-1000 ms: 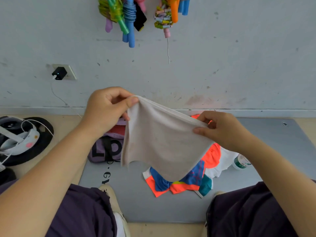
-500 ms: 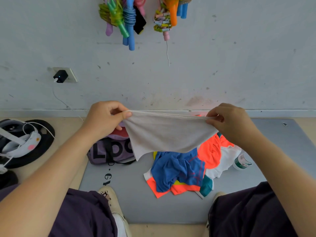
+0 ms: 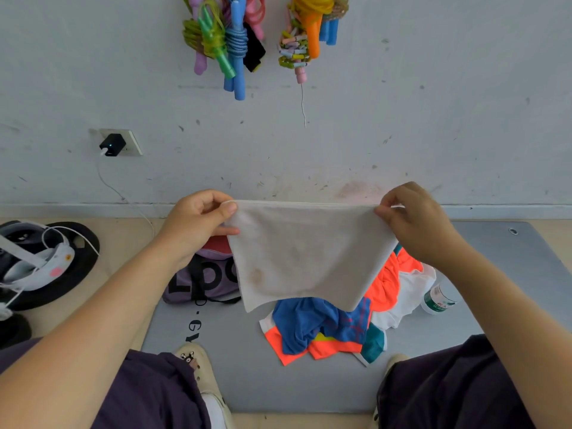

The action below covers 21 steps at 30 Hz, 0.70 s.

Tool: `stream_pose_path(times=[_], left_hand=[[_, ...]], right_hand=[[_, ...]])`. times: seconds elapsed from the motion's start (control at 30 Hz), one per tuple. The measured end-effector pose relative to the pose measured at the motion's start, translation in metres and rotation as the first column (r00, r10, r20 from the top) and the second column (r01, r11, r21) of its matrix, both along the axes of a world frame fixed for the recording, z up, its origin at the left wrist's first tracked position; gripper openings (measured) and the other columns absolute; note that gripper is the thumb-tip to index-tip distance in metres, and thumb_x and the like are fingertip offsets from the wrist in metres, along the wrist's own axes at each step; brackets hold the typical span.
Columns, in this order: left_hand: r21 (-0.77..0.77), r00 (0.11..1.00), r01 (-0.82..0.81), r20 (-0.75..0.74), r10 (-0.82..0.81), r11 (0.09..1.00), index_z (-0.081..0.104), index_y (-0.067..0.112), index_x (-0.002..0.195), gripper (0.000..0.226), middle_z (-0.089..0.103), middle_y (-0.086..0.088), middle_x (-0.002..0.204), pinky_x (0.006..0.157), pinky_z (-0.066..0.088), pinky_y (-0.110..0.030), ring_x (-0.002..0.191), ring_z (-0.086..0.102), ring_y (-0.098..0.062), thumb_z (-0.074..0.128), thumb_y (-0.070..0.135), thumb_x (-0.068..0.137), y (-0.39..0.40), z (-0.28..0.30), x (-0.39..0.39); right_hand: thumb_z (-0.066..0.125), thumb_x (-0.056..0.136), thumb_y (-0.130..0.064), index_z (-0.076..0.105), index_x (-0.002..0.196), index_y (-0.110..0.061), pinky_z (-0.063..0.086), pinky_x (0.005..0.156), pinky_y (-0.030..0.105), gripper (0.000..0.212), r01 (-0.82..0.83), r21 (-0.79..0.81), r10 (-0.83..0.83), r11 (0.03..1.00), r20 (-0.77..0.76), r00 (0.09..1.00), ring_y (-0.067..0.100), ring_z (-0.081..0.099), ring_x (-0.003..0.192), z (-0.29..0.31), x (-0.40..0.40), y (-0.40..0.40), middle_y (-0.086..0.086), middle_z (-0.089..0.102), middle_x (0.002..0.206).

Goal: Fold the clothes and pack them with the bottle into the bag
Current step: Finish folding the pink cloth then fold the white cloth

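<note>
While both hands pinch its top corners, left hand (image 3: 198, 221) and right hand (image 3: 414, 221) fingers clamped, the white cloth (image 3: 309, 255) hangs above the clothes pile (image 3: 328, 332).

Bright, even light; sharp, wide-angle bending at edges.

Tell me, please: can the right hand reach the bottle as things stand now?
Probably not at once. The right hand pinches one corner of the white cloth, held up together with the left hand. The bottle lies uncovered on the mat, just below that wrist, so the path looks free once the cloth is released.
</note>
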<state>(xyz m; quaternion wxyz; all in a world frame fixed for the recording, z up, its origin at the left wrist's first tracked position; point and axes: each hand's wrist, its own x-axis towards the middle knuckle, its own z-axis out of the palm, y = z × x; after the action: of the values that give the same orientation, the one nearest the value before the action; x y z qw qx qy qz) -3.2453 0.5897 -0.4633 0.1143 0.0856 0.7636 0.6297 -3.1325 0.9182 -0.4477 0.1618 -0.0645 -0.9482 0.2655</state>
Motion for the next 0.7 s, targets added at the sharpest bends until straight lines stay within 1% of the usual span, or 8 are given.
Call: stream_pose_path(times=[0.07, 0.2, 0.3, 0.4, 0.5, 0.57, 0.63, 0.7], left_hand=[[0.023, 1.000, 0.008, 0.014, -0.008, 1.000, 0.068, 0.013, 0.089, 0.012, 0.068, -0.005, 0.087, 0.075, 0.060, -0.033, 0.080, 0.071, -0.019, 0.060, 0.015, 0.097, 0.001, 0.000, 0.002], [-0.216, 0.991, -0.080, -0.118, 0.056, 0.973, 0.066, 0.021, 0.089, 0.011, 0.073, 0.006, 0.084, 0.068, 0.060, -0.039, 0.062, 0.071, -0.023, 0.058, 0.023, 0.098, -0.002, 0.001, 0.000], [-0.241, 0.980, -0.127, -0.181, 0.084, 0.962, 0.064, 0.025, 0.087, 0.013, 0.072, 0.009, 0.082, 0.064, 0.059, -0.035, 0.063, 0.068, -0.018, 0.057, 0.024, 0.098, -0.003, 0.001, -0.002], [-0.270, 0.985, -0.085, -0.167, 0.040, 0.959, 0.063, 0.024, 0.087, 0.015, 0.070, 0.013, 0.083, 0.072, 0.050, -0.023, 0.075, 0.062, 0.002, 0.055, 0.026, 0.099, -0.003, 0.001, -0.003], [-0.125, 0.999, -0.027, -0.027, 0.024, 0.992, 0.062, 0.017, 0.088, 0.018, 0.064, 0.005, 0.082, 0.086, 0.047, -0.035, 0.083, 0.059, -0.011, 0.053, 0.027, 0.100, -0.002, 0.002, -0.002], [-0.058, 0.999, -0.051, -0.014, 0.050, 0.997, 0.064, 0.018, 0.085, 0.019, 0.063, 0.006, 0.081, 0.078, 0.047, -0.035, 0.081, 0.058, -0.016, 0.056, 0.031, 0.097, -0.002, 0.004, 0.000], [-0.070, 0.991, -0.124, -0.065, 0.119, 0.990, 0.065, 0.020, 0.084, 0.020, 0.063, 0.006, 0.079, 0.070, 0.044, -0.032, 0.077, 0.057, -0.015, 0.060, 0.039, 0.088, -0.001, 0.006, 0.001], [-0.057, 0.977, -0.195, -0.098, 0.189, 0.979, 0.067, 0.022, 0.082, 0.017, 0.065, 0.008, 0.076, 0.066, 0.044, -0.029, 0.073, 0.058, -0.013, 0.063, 0.038, 0.086, 0.000, 0.008, 0.001]], right_hand=[[0.060, 0.094, -0.024, 0.053, 0.080, -0.013, 0.035, 0.058, 0.011, 0.019, 0.019, -0.067, -0.015, 0.998, 0.051, 0.999, 0.012, 0.047, 0.068, -0.002, 0.001, 0.002, 0.002, 0.053, 0.073], [0.074, 0.082, -0.031, 0.052, 0.066, -0.019, 0.035, 0.046, 0.010, 0.030, 0.043, -0.204, -0.031, 0.978, 0.060, 0.998, 0.004, 0.043, 0.047, 0.001, 0.004, 0.004, -0.010, 0.048, 0.050], [0.074, 0.082, -0.018, 0.061, 0.076, -0.017, 0.037, 0.054, 0.009, 0.014, 0.025, -0.220, -0.008, 0.975, 0.077, 0.997, 0.015, 0.056, 0.062, 0.003, 0.004, 0.003, 0.007, 0.066, 0.072], [0.064, 0.090, -0.014, 0.062, 0.083, -0.017, 0.037, 0.059, 0.009, 0.008, 0.047, -0.306, -0.024, 0.951, 0.078, 0.997, 0.020, 0.053, 0.071, 0.002, 0.004, 0.004, 0.007, 0.063, 0.079], [0.060, 0.094, -0.020, 0.062, 0.086, -0.019, 0.042, 0.064, 0.017, 0.009, 0.050, -0.559, -0.006, 0.828, 0.079, 0.997, 0.008, 0.051, 0.067, 0.005, 0.007, 0.004, -0.007, 0.059, 0.073], [0.061, 0.094, -0.022, 0.065, 0.083, -0.019, 0.042, 0.058, 0.023, 0.012, 0.049, -0.698, -0.003, 0.714, 0.067, 0.998, 0.007, 0.052, 0.060, 0.008, 0.009, 0.004, -0.008, 0.061, 0.067], [0.064, 0.092, -0.027, 0.067, 0.081, -0.017, 0.042, 0.056, 0.029, 0.015, 0.088, -0.736, -0.054, 0.671, 0.070, 0.996, 0.015, 0.055, 0.061, 0.010, 0.010, 0.003, 0.000, 0.063, 0.069], [0.069, 0.088, -0.032, 0.066, 0.079, -0.015, 0.041, 0.057, 0.036, 0.019, 0.148, -0.702, -0.125, 0.696, 0.084, 0.989, 0.021, 0.052, 0.064, 0.011, 0.010, 0.002, 0.008, 0.061, 0.071]])
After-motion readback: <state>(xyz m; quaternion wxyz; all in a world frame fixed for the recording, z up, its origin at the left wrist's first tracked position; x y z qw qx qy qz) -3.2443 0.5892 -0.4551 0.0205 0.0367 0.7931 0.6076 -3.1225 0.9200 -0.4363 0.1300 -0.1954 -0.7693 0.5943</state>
